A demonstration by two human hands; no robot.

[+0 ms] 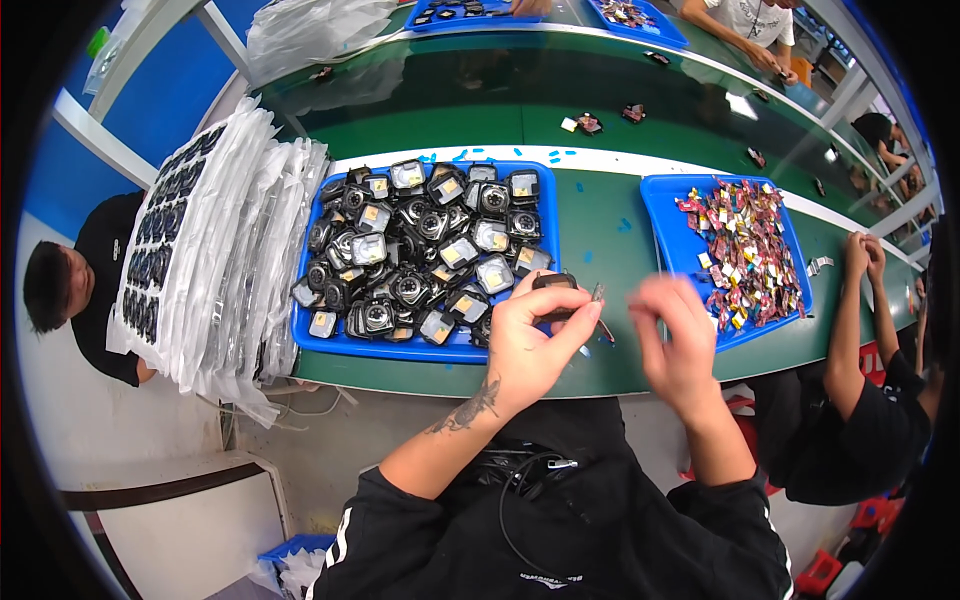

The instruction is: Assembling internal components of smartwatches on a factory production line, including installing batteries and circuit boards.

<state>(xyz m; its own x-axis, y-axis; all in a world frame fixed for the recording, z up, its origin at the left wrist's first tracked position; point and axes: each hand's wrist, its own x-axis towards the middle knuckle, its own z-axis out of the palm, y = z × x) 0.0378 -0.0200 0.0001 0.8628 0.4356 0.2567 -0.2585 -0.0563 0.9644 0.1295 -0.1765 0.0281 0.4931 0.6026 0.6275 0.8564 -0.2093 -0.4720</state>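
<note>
A left blue tray (pixel 549 200) heaped with cases (pixel 430 225) suggests much remains; the left hand (pixel 540 340) pinches one black case (pixel 555 281), seemingly mid-work, above the surface (pixel 600 230) toward its near edge, the blurred right hand's (pixel 675 335) grip untellable.

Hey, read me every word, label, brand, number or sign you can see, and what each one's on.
I won't repeat printed wording, but it shows here:
Black shirt with white sleeve stripes, on the person wearing the camera: white lettering, low in the picture.
White T-shirt, on the co-worker at upper right: dark print, too small to read.
Black T-shirt, on the person at left: tiny pale mark, unreadable.
Black watch-like cases: any markings too small.
</note>
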